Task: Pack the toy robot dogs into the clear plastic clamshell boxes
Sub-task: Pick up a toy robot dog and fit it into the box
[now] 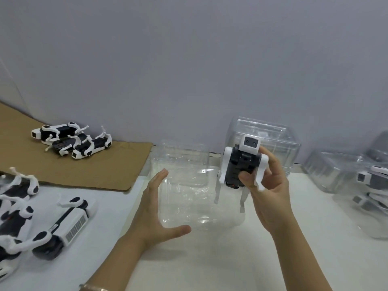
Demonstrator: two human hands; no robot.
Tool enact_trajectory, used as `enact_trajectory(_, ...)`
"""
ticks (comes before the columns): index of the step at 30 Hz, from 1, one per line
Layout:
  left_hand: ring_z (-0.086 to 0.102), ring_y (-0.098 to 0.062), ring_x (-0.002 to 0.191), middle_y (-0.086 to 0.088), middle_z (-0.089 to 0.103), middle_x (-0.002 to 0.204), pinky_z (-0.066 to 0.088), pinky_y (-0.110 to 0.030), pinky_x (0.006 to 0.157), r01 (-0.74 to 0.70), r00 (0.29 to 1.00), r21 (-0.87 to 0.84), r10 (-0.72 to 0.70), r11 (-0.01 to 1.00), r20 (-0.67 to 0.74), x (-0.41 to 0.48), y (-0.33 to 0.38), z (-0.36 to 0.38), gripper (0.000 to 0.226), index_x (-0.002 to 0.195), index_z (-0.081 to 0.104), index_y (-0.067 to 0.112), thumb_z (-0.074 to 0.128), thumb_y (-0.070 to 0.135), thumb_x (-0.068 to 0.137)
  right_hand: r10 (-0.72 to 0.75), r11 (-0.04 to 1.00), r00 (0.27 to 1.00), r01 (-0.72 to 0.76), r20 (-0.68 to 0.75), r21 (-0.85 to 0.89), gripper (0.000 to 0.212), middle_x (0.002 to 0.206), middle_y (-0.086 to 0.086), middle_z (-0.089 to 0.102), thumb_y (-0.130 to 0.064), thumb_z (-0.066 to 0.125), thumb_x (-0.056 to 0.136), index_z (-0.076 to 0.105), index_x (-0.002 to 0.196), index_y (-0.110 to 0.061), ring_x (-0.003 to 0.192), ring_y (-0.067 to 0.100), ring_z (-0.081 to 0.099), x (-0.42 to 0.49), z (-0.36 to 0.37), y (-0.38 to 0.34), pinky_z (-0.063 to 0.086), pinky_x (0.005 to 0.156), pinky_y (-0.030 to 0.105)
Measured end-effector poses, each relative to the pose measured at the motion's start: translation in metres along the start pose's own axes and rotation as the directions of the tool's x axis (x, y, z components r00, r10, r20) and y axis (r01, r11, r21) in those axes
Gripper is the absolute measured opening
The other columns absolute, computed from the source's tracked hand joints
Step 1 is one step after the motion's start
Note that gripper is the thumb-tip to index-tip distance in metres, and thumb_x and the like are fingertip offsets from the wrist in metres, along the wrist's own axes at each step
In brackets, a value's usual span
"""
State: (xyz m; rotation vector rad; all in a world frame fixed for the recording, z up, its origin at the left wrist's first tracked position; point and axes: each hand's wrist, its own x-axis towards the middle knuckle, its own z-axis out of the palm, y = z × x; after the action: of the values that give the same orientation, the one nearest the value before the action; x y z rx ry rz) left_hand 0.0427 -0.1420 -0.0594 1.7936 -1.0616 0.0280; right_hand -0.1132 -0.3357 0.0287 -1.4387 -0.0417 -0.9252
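The right hand (270, 185) grips a toy robot dog (241, 164) head-up over the right edge of the open clamshell box (184, 185). The left hand (153, 208), fingers straight, flanks that box's left wall. Left of the box, loose dogs (71, 139) lie on cardboard (94, 171).

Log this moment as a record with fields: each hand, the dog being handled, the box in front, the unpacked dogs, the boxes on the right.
left hand: open, fingers straight, at the left side of the open clamshell box
right hand: grips a toy robot dog by its dark body, head up, legs hanging
box in front: clear, nothing in it, on the white table
waiting dogs: a heap on the cardboard, more dogs at the table's left edge
right side: packed boxes with dogs inside
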Motion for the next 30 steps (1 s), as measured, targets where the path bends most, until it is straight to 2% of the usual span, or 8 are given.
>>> enact_trajectory(4, 0.014, 0.009, 0.141, 0.034, 0.011, 0.153, 0.019, -0.014, 0.105, -0.047, 0.999, 0.066, 0.049, 0.997, -0.020, 0.000, 0.001, 0.000, 0.119, 0.141, 0.004, 0.062, 0.078, 0.074, 0.048, -0.078, 0.972, 0.996, 0.086, 0.047, -0.217, 0.050, 0.115, -0.006, 0.070, -0.015, 0.073, 0.077, 0.065, 0.119, -0.041, 0.106, 0.016, 0.067, -0.003, 0.006, -0.005, 0.055, 0.081, 0.023)
enact_trajectory(7, 0.019, -0.003, 0.144, 0.020, 0.018, 0.157, 0.020, -0.016, 0.109, -0.112, 0.990, 0.106, 0.120, 0.988, -0.070, 0.001, 0.002, 0.000, 0.113, 0.143, 0.014, 0.055, 0.077, 0.073, 0.050, -0.104, 0.934, 0.993, 0.117, 0.057, -0.338, 0.049, 0.118, -0.003, 0.068, -0.018, 0.074, 0.079, 0.062, 0.123, -0.036, 0.109, 0.021, 0.064, -0.006, 0.009, -0.003, 0.054, 0.087, 0.031)
enact_trajectory(10, 0.026, -0.008, 0.143, 0.011, 0.022, 0.159, 0.025, -0.025, 0.107, -0.148, 0.983, 0.156, 0.162, 0.977, -0.086, 0.001, 0.002, 0.000, 0.109, 0.142, 0.022, 0.053, 0.078, 0.071, 0.050, -0.122, 0.944, 0.992, 0.123, 0.025, -0.305, 0.048, 0.120, 0.001, 0.067, -0.022, 0.074, 0.078, 0.061, 0.124, -0.030, 0.113, 0.023, 0.062, -0.008, 0.011, -0.001, 0.054, 0.093, 0.041)
enact_trajectory(14, 0.025, -0.005, 0.143, 0.016, 0.022, 0.157, 0.026, -0.025, 0.107, -0.125, 0.988, 0.125, 0.135, 0.984, -0.078, 0.001, 0.002, 0.000, 0.109, 0.141, 0.021, 0.055, 0.079, 0.069, 0.049, -0.140, 0.943, 0.990, 0.134, 0.001, -0.306, 0.048, 0.120, -0.007, 0.066, -0.027, 0.074, 0.078, 0.064, 0.124, -0.035, 0.112, 0.017, 0.063, -0.006, 0.009, 0.002, 0.054, 0.092, 0.034)
enact_trajectory(18, 0.033, 0.003, 0.135, 0.031, 0.030, 0.147, 0.031, -0.027, 0.107, -0.049, 0.995, 0.009, 0.049, 0.999, -0.087, 0.001, 0.003, 0.003, 0.109, 0.138, 0.022, 0.059, 0.079, 0.067, 0.046, -0.193, 0.735, 0.966, 0.260, 0.175, -0.626, 0.057, 0.108, -0.029, 0.063, -0.016, 0.077, 0.080, 0.056, 0.130, -0.034, 0.099, -0.004, 0.060, -0.009, 0.008, 0.007, 0.048, 0.082, 0.013)
enact_trajectory(23, 0.037, 0.002, 0.130, 0.035, 0.031, 0.143, 0.035, -0.027, 0.102, -0.035, 0.998, -0.008, 0.035, 0.999, -0.058, -0.001, 0.008, 0.008, 0.115, 0.137, 0.019, 0.062, 0.081, 0.067, 0.041, -0.196, 0.326, 0.863, 0.504, 0.465, -0.799, 0.043, 0.114, -0.003, 0.070, -0.009, 0.082, 0.075, 0.071, 0.116, -0.017, 0.101, 0.021, 0.068, -0.010, 0.018, 0.019, 0.054, 0.081, 0.040)
enact_trajectory(25, 0.037, -0.002, 0.132, 0.032, 0.031, 0.144, 0.033, -0.025, 0.103, -0.046, 0.997, -0.015, 0.045, 0.999, -0.061, -0.001, 0.008, 0.009, 0.115, 0.137, 0.018, 0.062, 0.081, 0.066, 0.041, -0.143, 0.276, 0.864, 0.503, 0.483, -0.819, 0.047, 0.111, -0.004, 0.071, -0.006, 0.086, 0.070, 0.073, 0.113, -0.019, 0.099, 0.024, 0.069, -0.011, 0.021, 0.024, 0.053, 0.079, 0.040)
enact_trajectory(30, 0.033, -0.009, 0.139, 0.023, 0.030, 0.149, 0.032, -0.030, 0.108, -0.063, 0.996, -0.043, 0.060, 0.997, -0.062, -0.001, 0.004, 0.010, 0.114, 0.137, 0.020, 0.057, 0.084, 0.062, 0.043, -0.049, 0.332, 0.888, 0.446, 0.457, -0.831, 0.045, 0.107, -0.008, 0.072, -0.005, 0.087, 0.067, 0.074, 0.107, -0.022, 0.096, 0.020, 0.069, -0.014, 0.023, 0.035, 0.051, 0.077, 0.036)
